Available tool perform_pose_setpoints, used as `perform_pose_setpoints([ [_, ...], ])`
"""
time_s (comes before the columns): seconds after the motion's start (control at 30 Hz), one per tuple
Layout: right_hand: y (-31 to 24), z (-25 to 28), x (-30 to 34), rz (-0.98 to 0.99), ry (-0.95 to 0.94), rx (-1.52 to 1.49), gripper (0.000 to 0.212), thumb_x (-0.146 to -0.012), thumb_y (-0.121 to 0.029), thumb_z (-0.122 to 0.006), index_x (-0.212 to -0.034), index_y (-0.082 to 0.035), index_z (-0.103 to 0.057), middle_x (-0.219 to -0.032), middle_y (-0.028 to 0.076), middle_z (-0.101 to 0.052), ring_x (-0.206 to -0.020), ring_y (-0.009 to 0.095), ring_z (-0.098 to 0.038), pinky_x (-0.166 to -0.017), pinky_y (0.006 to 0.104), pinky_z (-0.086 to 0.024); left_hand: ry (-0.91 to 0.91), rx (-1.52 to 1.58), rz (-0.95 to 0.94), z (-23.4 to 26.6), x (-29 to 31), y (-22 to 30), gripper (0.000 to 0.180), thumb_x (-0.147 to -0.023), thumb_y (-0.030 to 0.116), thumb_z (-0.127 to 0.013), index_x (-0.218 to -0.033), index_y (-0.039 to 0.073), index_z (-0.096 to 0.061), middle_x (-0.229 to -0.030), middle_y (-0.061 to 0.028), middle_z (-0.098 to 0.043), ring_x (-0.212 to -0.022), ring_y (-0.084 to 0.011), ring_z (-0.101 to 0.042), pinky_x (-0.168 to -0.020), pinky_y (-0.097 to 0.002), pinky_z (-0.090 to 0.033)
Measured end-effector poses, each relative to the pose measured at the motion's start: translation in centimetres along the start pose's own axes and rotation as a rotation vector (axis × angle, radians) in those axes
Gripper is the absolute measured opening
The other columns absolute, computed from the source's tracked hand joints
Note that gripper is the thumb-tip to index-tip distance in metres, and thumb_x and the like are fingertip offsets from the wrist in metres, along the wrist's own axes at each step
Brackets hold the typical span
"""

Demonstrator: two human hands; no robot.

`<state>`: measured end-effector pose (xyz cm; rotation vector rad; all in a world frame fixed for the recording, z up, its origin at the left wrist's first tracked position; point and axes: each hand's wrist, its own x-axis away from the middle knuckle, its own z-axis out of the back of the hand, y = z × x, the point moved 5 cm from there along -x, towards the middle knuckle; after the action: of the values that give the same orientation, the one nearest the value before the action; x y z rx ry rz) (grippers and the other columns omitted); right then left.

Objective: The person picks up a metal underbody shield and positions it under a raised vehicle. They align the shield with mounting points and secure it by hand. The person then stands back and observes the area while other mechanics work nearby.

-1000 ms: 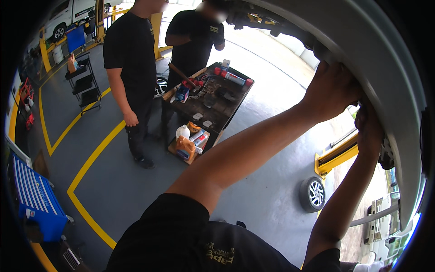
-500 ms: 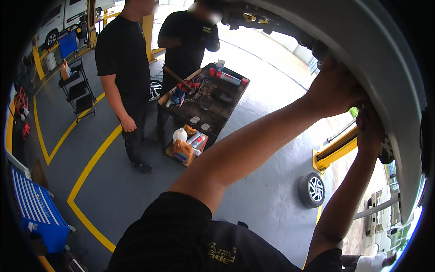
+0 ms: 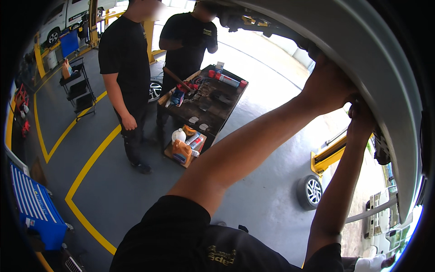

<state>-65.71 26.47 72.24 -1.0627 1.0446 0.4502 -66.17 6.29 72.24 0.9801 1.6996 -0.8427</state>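
Note:
Above me curves the grey body panel (image 3: 385, 77) of a raised vehicle, with dark underbody parts (image 3: 267, 28) behind its edge. My left hand (image 3: 328, 86) reaches up against the inner side of that edge, its fingers curled and in shadow. Just below it, my right hand (image 3: 361, 120) is also raised, with bent fingers closed close to the left hand's fingertips. Whatever the two hands grip is hidden by the fingers and too dark to make out.
A dark workbench (image 3: 217, 111) holds a hammer, cans and loose parts, with bottles on a lower shelf (image 3: 174, 156). Two people in black (image 3: 129, 68) stand beside it. A wheel (image 3: 310, 192) lies near a yellow lift post (image 3: 327, 156); a blue tool cabinet (image 3: 38, 208) stands left.
Both my hands have shifted slightly to the left along the panel edge, staying close together. The people beside the bench have barely moved.

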Motion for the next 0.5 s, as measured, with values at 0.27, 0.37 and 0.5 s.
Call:
perform_pose_setpoints([
  [0.27,-0.9,-0.2,0.8,-0.024,0.133,-0.06,0.007,-0.097,-0.004,-0.054,-0.094,-0.003,-0.06,-0.076,0.003,-0.061,-0.056,0.008,-0.043,-0.053,0.024,-0.032,-0.025,-0.001,-0.029,-0.1,0.5,0.1,0.047,-0.064,0.033,-0.089,-0.108,0.022,-0.078,-0.111,-0.002,-0.074,-0.114,-0.0289,-0.065,-0.098,-0.051,-0.044],
  [0.37,-2.6,-1.7,1.2,0.025,0.016,-0.084,0.008,-0.098,-0.002,-0.054,-0.099,-0.003,-0.062,-0.077,0.004,-0.062,-0.056,0.008,-0.045,-0.053,0.0236,-0.034,-0.111,-0.059,0.008,-0.4,0.8,0.1,0.036,-0.081,0.036,-0.078,-0.117,0.029,-0.075,-0.127,-0.0001,-0.069,-0.124,-0.0305,-0.057,-0.105,-0.0587,-0.036],
  [0.5,-4.0,-2.0,0.3,0.039,-0.182,-0.181,0.012,-0.097,0.001,-0.056,-0.104,-0.003,-0.065,-0.08,0.004,-0.063,-0.061,0.007,-0.048,-0.056,0.0227,-0.037,-0.034,0.019,-0.1,0.1,1.0,0.3,0.029,-0.084,0.023,-0.078,-0.11,0.013,-0.073,-0.115,-0.0068,-0.073,-0.119,-0.0314,-0.062,-0.1,-0.0525,-0.045],
])
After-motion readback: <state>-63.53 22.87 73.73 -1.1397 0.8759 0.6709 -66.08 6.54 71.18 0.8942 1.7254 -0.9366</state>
